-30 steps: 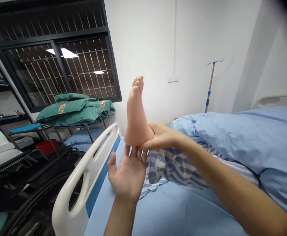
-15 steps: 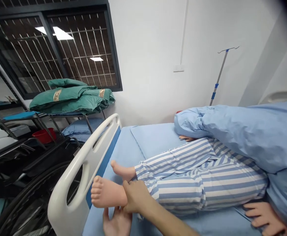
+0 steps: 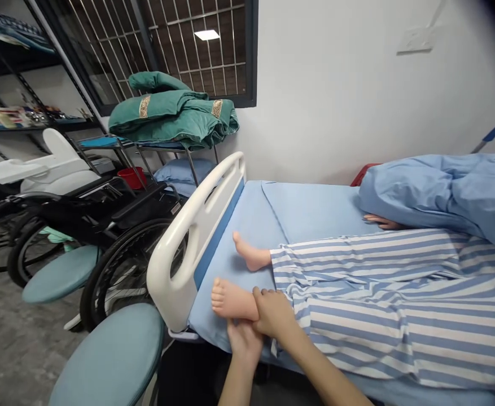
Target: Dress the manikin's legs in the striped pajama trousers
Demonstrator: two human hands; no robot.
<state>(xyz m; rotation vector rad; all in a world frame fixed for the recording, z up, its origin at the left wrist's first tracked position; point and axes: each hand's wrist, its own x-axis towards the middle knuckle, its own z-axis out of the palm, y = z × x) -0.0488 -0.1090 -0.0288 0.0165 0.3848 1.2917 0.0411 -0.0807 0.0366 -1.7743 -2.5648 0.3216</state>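
Observation:
A patient manikin lies on the bed in blue-and-white striped trousers [image 3: 357, 316], its bare plastic-looking feet toward the footboard. My right hand [image 3: 275, 313] wraps over the ankle of the nearer foot [image 3: 232, 300], close to the trouser cuff. Beneath that foot, my left hand [image 3: 245, 340] is turned palm up and cups the heel; its fingertips are hidden behind the foot. The farther foot [image 3: 251, 252] rests on the blue sheet, apart from both hands.
A white footboard [image 3: 171, 254] stands left of the feet. Beyond it are a wheelchair [image 3: 120, 225] and round blue-green stools [image 3: 112, 358]. Green folded bedding [image 3: 175, 113] is piled under the window. A blue quilt [image 3: 437, 186] covers the manikin's upper part.
My view has swung left and down, bringing more wheelchair and stools into sight. Both hands remain at the nearer foot; the left hand's spread fingers now lie hidden under the heel.

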